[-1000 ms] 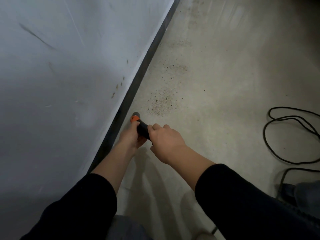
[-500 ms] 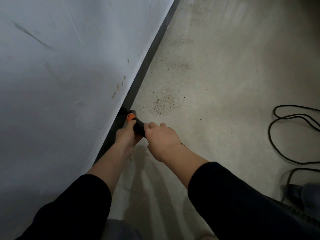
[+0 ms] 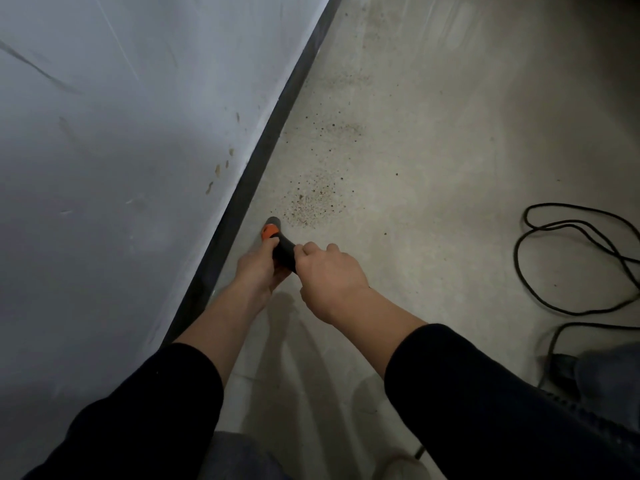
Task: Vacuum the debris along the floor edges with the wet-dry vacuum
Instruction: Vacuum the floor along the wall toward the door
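Grey concrete floor (image 3: 433,168) is filling the right and middle of the view, and it is lying open and bare over a wide area, so there is much free room on that side. On the left a pale wall (image 3: 121,150) is rising, marked with some scratches and small brown spots, and a dark baseboard (image 3: 263,161) is running along its foot in a slanted line from the lower left toward the upper middle. Fine brown debris (image 3: 311,202) is lying scattered on the floor just beside this edge, with thinner patches farther along the baseboard. A black cord (image 3: 571,258) is curling in loops on the floor at the right, well apart from the wall. The black vacuum nozzle (image 3: 282,249), with an orange band near its tip, is pointing down at the floor close to the baseboard, and its tip is sitting just beside the nearest patch of debris. The left hand (image 3: 259,268) is closing around the nozzle from the wall side, with the thumb resting near the orange band. The right hand (image 3: 329,275) is gripping the nozzle just behind it, fingers curled over the top. Both forearms are bare and the black sleeves (image 3: 485,393) are pushed up toward the elbows.
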A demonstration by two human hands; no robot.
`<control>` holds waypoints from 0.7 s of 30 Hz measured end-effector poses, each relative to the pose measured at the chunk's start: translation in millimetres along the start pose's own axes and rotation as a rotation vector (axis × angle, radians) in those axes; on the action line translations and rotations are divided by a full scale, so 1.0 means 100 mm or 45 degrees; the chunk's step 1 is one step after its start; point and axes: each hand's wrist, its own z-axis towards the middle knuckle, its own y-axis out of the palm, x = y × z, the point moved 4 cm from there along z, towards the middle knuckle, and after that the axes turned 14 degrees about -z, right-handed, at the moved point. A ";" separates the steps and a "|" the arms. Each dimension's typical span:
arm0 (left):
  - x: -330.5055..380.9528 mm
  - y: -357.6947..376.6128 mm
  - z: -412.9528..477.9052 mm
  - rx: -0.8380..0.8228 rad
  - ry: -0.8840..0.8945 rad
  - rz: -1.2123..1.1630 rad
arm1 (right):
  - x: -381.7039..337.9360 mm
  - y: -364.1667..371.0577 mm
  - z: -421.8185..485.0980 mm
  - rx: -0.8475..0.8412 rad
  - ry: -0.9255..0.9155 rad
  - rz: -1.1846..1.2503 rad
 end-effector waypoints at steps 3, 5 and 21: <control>-0.05 0.03 -0.01 -0.005 -0.008 0.015 | 0.04 0.01 -0.05 -0.017 0.009 -0.009; -0.08 0.06 -0.04 -0.014 -0.018 0.019 | 0.07 0.02 -0.07 -0.025 0.022 -0.013; -0.32 0.40 -0.17 -0.104 -0.048 0.016 | 0.34 0.15 -0.24 -0.036 0.140 -0.039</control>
